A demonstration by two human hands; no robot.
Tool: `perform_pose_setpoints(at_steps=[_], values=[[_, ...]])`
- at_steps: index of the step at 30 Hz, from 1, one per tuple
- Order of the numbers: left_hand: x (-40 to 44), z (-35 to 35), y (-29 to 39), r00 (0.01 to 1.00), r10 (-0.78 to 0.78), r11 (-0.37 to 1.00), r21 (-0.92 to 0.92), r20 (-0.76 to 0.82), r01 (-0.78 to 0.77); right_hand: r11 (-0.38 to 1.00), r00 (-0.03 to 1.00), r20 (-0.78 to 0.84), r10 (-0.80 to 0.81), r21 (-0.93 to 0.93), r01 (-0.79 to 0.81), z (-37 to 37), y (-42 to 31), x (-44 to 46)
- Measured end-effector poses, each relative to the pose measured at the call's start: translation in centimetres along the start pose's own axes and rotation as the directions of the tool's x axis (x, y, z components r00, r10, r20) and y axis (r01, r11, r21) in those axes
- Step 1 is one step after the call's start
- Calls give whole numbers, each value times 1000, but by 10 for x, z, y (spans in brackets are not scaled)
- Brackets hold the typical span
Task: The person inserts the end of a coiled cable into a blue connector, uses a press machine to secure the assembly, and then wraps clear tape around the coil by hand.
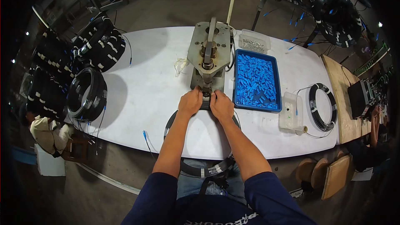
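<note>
A metal press (209,48) stands at the middle of the white table. At its base, under the ram, my left hand (191,101) and my right hand (221,105) come close together from either side, fingers bent inward. What their fingertips pinch is too small and hidden to name. A black cable coil (203,171) hangs over the table's front edge between my forearms and my lap. Its blue-tipped end (145,135) lies left of my left forearm. Right of the press, a dark blue tray (279,84) holds many small blue connector parts (256,79).
Black cable coils (86,93) are stacked on the left. Clear boxes (255,41) stand behind and right of the tray. Another coil (322,107) lies near a wooden board (341,100). A co-worker's arm (375,126) shows at far right, by a black device (361,98).
</note>
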State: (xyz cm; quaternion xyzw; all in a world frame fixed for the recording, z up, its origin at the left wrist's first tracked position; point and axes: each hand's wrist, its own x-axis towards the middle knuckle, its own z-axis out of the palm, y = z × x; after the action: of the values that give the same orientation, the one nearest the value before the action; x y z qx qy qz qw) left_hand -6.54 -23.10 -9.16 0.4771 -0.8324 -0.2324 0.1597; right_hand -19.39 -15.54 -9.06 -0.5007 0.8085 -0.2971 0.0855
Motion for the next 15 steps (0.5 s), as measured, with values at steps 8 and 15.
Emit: perform_pose_setpoints(at_steps=[8, 15], values=[[0, 0, 1, 1000, -15, 1000, -11, -1, 15, 1000, 1000, -14, -9, 9, 9, 0, 1, -1], [0, 0, -1, 1000, -19, 1000, -13, 9, 19, 1000, 1000, -16, 4, 21, -4, -1, 0, -2]])
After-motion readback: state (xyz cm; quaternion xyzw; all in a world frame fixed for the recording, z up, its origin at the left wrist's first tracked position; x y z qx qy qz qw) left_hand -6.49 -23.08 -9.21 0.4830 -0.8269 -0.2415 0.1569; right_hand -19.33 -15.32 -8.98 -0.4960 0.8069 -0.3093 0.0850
